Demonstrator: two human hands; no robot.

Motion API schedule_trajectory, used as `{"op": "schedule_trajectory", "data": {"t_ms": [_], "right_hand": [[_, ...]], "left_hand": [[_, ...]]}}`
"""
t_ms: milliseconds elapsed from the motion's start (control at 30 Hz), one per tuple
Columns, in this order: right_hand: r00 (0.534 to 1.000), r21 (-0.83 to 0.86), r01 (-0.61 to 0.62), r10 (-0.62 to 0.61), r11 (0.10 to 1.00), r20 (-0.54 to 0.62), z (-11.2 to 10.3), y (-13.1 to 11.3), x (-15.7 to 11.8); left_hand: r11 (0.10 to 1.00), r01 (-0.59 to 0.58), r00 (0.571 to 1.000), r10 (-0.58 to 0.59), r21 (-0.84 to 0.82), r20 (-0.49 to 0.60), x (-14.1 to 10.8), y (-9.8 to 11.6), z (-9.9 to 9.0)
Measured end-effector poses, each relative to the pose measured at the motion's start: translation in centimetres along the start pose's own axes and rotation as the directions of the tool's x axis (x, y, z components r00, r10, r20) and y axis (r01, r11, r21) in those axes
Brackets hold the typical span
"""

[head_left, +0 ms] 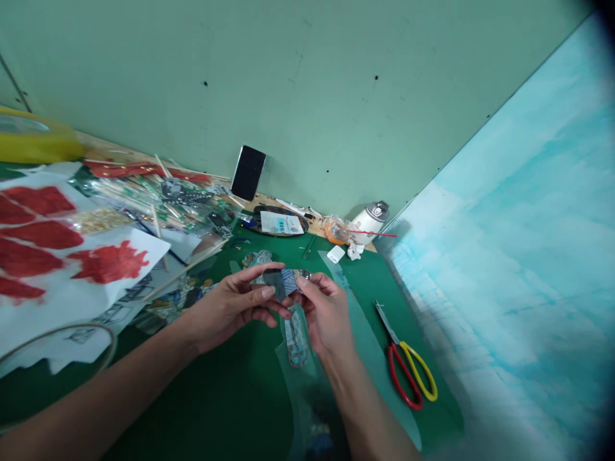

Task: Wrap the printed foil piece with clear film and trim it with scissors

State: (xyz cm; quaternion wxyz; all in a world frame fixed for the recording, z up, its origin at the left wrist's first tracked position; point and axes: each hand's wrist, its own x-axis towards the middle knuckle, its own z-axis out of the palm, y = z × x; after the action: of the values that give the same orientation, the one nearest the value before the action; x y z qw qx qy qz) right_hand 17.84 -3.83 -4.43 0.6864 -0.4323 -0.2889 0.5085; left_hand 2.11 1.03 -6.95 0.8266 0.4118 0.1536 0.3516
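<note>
A small flat patterned piece (288,282), dark grey at its left end and blue-striped in the middle, is held up between both hands. My left hand (247,298) pinches its dark end between thumb and fingers. At the opposite end, my right hand (324,301) grips it with the thumb on top. Just below the hands, a long patterned cutout (296,339) lies on a translucent sheet (353,320) over the green mat (230,397). Another patterned piece (257,258) rests behind my left hand.
Red-and-yellow-handled scissors (406,365) lie at the right. Painted paper (110,262), sticks (139,192) and yellow tape (38,137) crowd the left. A phone (248,173) leans on the back wall, with a white bottle (369,221) further right.
</note>
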Motion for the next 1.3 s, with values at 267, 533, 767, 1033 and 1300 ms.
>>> {"op": "schedule_trajectory", "data": {"t_ms": [267, 533, 767, 1033, 1300], "right_hand": [[1.0, 0.005, -0.006, 0.006, 1.0, 0.011, -0.01, 0.02, 0.03], [0.999, -0.006, 0.003, -0.003, 1.0, 0.032, -0.27, 0.24, 0.06], [1.0, -0.025, 0.005, -0.005, 1.0, 0.027, -0.44, 0.2, 0.05], [1.0, -0.006, 0.009, -0.009, 1.0, 0.013, -0.53, 0.16, 0.4], [1.0, 0.024, 0.008, -0.008, 1.0, 0.009, -0.27, -0.28, 0.32]], "left_hand": [[1.0, 0.002, 1.0, -0.002, -0.017, 0.016, 0.01, 0.02, -0.07], [0.999, 0.004, 0.999, -0.002, -0.036, 0.042, 0.02, -0.02, -0.1], [1.0, 0.003, 1.0, -0.003, -0.02, 0.029, 0.1, -0.09, -0.08], [1.0, 0.005, 1.0, -0.005, -0.004, 0.021, -0.09, 0.24, 0.21], [1.0, 0.006, 0.999, -0.007, 0.019, 0.032, -0.03, 0.16, -0.03]]}}
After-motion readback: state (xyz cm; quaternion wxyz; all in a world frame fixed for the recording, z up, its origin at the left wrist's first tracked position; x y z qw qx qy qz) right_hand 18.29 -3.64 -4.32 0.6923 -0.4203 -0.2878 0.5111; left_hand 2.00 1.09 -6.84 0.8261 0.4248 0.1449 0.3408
